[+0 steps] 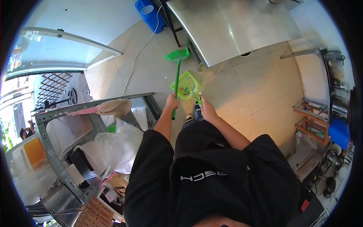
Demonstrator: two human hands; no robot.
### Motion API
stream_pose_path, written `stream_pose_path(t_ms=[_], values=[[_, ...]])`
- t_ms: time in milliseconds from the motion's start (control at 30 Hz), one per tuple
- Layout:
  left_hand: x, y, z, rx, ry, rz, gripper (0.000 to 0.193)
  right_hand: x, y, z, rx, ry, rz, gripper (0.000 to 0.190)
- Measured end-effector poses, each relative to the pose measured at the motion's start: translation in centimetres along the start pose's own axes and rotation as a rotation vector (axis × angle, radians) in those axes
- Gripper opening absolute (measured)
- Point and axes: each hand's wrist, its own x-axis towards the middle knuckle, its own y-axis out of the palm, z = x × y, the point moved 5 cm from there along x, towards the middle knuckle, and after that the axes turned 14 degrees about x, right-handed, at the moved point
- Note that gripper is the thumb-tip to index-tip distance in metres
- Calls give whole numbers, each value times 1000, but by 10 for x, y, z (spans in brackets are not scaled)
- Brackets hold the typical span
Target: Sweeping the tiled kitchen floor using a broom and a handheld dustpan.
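My left hand (pixel 171 102) is closed around the green handle (pixel 177 78) of a broom. At the handle's far end the green broom head (pixel 177 54) is over the tiled floor, beside a table leg. My right hand (pixel 208 108) grips the short green handle of a lime-green dustpan (pixel 185 81). Several small bits of debris (pixel 185 89), some red and blue, lie in the pan. The pan is in front of my feet (pixel 194 115), and the broom handle passes across its left side.
A stainless steel table (pixel 227 25) stands ahead on the right. A white cable (pixel 139 55) runs over the floor near a blue jerrycan (pixel 151 17). On my left is a metal angle rack (pixel 59 161) with plastic bags (pixel 113 144). A wooden frame (pixel 312 122) stands at the right.
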Motion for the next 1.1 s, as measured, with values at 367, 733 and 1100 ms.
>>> stream_pose_path(t_ms=[367,733,1100], values=[[-105,8,62,-16,31,110,55,-99,-51,-20,88,-10,-68,33],[-34,55,36,-144,25,-67,57,-116,-120,-66,78,-43,-242,32],[-179,112,51,-371,-62,210,58,-60,-194,-134,-397,40,-53,38]])
